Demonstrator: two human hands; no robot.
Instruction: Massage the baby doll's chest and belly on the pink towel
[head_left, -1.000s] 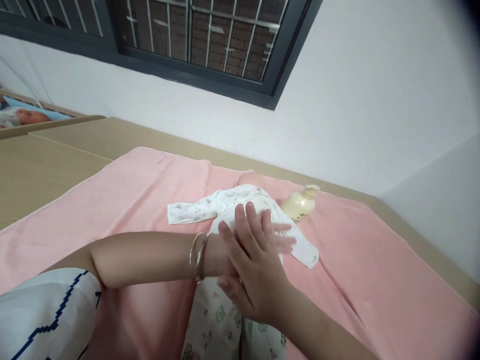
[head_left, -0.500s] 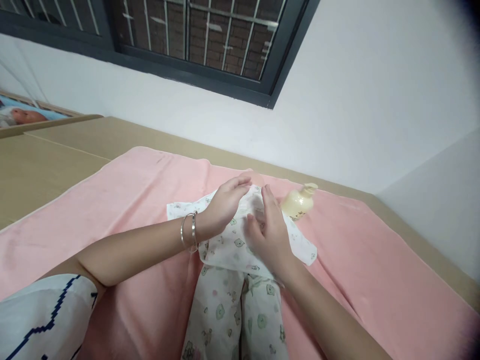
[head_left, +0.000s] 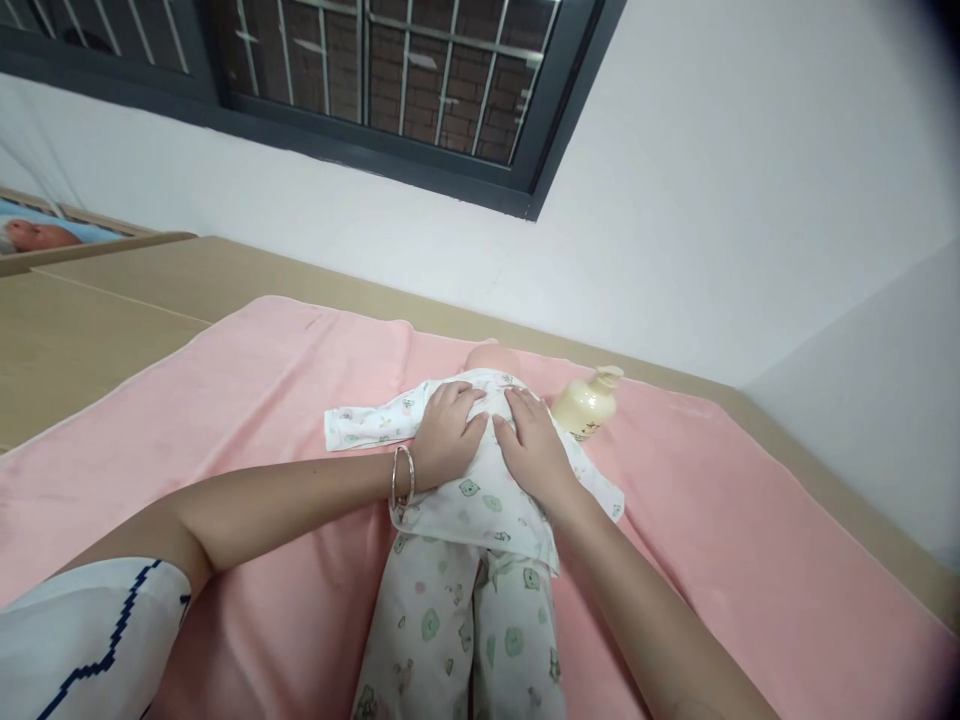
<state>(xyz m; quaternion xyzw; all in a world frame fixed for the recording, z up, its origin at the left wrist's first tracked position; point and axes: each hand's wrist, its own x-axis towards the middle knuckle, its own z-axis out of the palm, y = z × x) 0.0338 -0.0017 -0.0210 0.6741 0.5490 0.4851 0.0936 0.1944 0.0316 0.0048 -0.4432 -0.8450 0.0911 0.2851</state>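
Both hands flat on a doll's chest
Left hand (head_left: 448, 432) and right hand (head_left: 534, 447) rest palms down, fingers apart, gripping nothing, on the baby doll (head_left: 480, 480); lotion bottle (head_left: 581, 405) label unreadable

The person is wearing a white short sleeve (head_left: 82, 640) patterned with a dark blue stepped line, showing at the left arm. Two thin silver bangles (head_left: 403, 478) are circling the left wrist. Both forearms are showing bare, and no rings are showing on either hand.
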